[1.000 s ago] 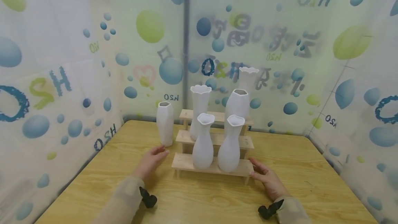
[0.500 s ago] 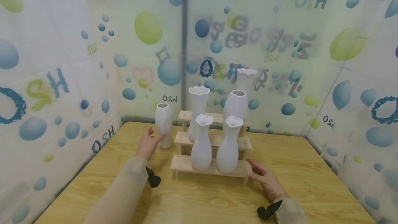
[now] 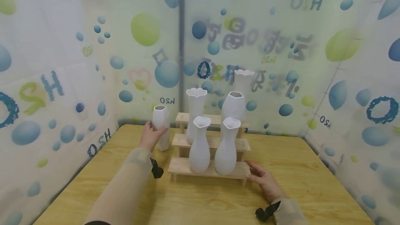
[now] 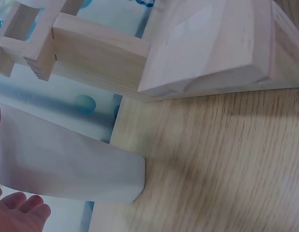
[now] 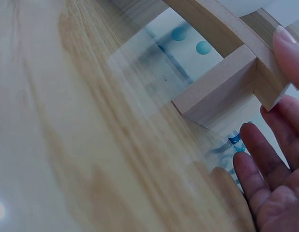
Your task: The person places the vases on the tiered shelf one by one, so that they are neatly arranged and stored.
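Observation:
My left hand (image 3: 150, 137) grips a faceted white vase (image 3: 160, 115) standing on the table left of the stand. Its thumb crosses the vase's front, with the fingers on the far left side. In the left wrist view, the fingertips (image 4: 31, 205) lie right along the side of the vase. At the other end, my right hand (image 3: 265, 181) pinches the corner of the lowest step of a three-step wooden stand (image 3: 178, 165), thumb above and index finger beneath. Its other fingers spread loosely below, as the right wrist view shows.
Two curvy white vases (image 3: 199, 150) stand on the lowest step. A scalloped vase (image 3: 196, 105) and a faceted vase (image 3: 233, 108) rise behind them, and a tall scalloped one (image 3: 243, 79) at the back. Patterned curtains (image 3: 143, 89) enclose the wooden table (image 3: 193, 204).
My left hand has moved from the table in front of the faceted vase up and forward to its body, and now grips it. The right hand stays at the stand's corner.

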